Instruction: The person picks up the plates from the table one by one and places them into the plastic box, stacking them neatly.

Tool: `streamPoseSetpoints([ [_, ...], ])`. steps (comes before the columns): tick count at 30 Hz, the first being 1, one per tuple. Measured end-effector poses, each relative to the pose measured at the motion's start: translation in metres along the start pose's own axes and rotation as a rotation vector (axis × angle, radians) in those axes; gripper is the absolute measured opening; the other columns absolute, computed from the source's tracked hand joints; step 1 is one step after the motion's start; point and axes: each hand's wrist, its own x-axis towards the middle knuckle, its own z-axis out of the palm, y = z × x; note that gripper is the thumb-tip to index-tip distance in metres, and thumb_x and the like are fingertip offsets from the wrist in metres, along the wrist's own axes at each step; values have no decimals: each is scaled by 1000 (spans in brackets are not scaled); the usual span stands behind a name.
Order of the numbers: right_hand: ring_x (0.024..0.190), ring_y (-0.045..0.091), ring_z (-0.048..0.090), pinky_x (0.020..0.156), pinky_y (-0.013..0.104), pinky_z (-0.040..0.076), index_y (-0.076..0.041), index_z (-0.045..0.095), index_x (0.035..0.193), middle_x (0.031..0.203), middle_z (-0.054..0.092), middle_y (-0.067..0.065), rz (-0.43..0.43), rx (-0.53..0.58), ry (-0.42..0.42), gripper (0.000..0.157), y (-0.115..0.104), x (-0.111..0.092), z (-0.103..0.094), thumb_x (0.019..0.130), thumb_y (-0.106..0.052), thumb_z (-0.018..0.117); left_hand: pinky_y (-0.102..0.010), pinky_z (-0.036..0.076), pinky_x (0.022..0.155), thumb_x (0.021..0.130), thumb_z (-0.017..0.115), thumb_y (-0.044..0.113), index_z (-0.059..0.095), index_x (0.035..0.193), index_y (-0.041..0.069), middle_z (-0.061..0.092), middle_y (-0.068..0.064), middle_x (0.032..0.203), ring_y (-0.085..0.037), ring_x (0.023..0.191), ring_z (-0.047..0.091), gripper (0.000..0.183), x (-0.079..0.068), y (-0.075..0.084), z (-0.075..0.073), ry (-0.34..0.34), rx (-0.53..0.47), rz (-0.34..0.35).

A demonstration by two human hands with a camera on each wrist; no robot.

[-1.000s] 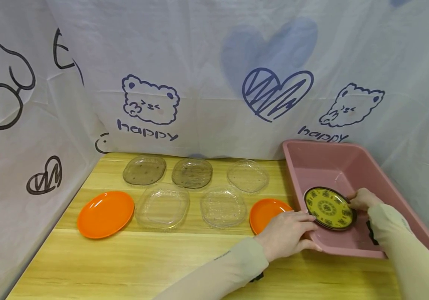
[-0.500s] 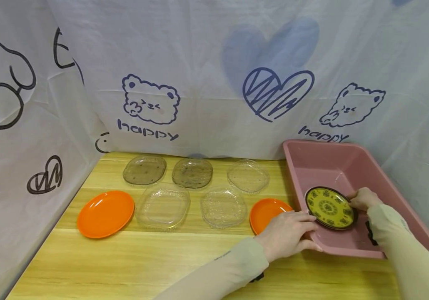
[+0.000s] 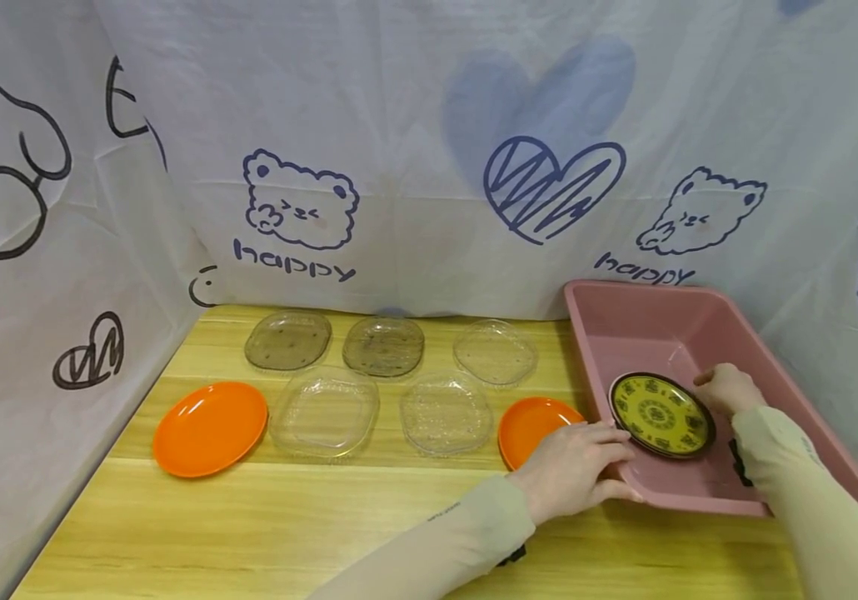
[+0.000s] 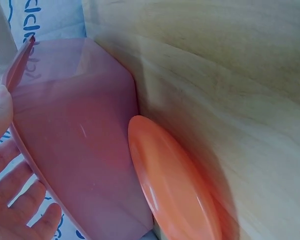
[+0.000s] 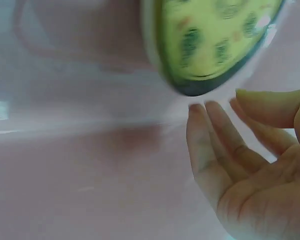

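A yellow patterned plate (image 3: 657, 414) with a dark rim lies inside the pink basin (image 3: 577, 333), near its left wall. My right hand (image 3: 729, 388) is beside the plate's right edge. In the right wrist view its loosely bent fingers (image 5: 230, 140) stand just apart from the plate (image 5: 210, 47) and hold nothing. My left hand (image 3: 575, 467) rests on the basin's near left rim, fingers spread loosely over it. In the left wrist view those fingers (image 4: 25, 197) lie along the rim. An orange plate (image 3: 534, 421) is partly hidden behind the left hand and leans close to the basin wall.
Another orange plate (image 3: 212, 429) lies at the left of the wooden table (image 3: 249, 525). Between them are clear plates (image 3: 327, 412), (image 3: 446, 414), (image 3: 496, 353) and two smoky grey plates (image 3: 290, 340), (image 3: 384, 346). A printed white cloth (image 3: 414, 250) hangs behind.
My right hand has let go of the yellow plate and moved slightly away from its edge. The left hand stays on the basin rim.
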Motion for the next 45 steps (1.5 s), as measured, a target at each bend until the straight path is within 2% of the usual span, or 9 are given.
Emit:
streamPoseSetpoints([
  [5,102,49,57,64,35,44,12,55,132,131,52,41,-56,22,104,47,-28,-6,-4,92,-8,42,-19,35,119,97,54,59,62,137,28,52,8,153,-8,145,45,52,-1,-5,-4,-46,-110,-13],
  [8,104,47,60,70,39,50,9,58,131,127,59,36,-114,58,181,45,-48,-13,-7,94,-9,41,-17,38,116,101,52,54,61,138,25,52,7,153,-6,143,47,48,-4,-10,-8,-58,-196,-26],
  [11,97,37,67,73,41,56,7,60,130,122,65,32,-173,129,255,40,-70,-26,-8,98,-10,42,-17,43,113,105,50,47,62,137,23,56,5,149,-6,136,54,42,-9,-16,-10,-32,-251,-38],
  [15,85,9,69,69,23,58,2,65,125,112,71,25,-254,226,347,34,-98,-49,-9,100,-10,44,-20,45,111,106,50,38,64,135,20,63,3,140,-9,130,59,37,-21,-27,-9,7,-220,-59],
  [19,79,-9,62,68,9,55,-1,67,121,103,71,0,-329,366,384,30,-121,-70,-6,103,-10,44,-25,47,111,105,53,32,64,135,17,65,0,137,-13,128,61,35,-34,-38,-3,-13,-128,-75],
  [23,81,-6,66,71,10,56,0,65,119,95,68,-20,-395,533,362,25,-137,-88,1,104,-10,48,-26,51,106,103,56,30,65,133,17,67,1,134,-14,122,64,34,-46,-45,2,-71,-66,-85],
  [31,89,6,71,78,18,61,-5,66,117,101,74,-5,-474,1036,183,18,-158,-110,23,101,-5,58,-23,55,91,102,60,30,70,124,19,71,4,120,-12,105,68,27,-62,-50,11,-69,13,-53],
  [38,98,10,70,83,20,60,-11,58,125,110,72,-2,-428,1240,97,22,-177,-120,44,103,-11,57,-23,54,84,102,59,30,72,116,22,72,8,112,-10,99,67,21,-69,-55,13,-100,57,-39],
  [45,95,10,72,85,21,60,-10,57,123,106,74,-1,-381,1446,25,18,-187,-121,62,105,-11,53,-25,55,89,102,59,29,73,115,21,72,7,113,-11,101,67,20,-76,-57,16,-127,53,-41],
])
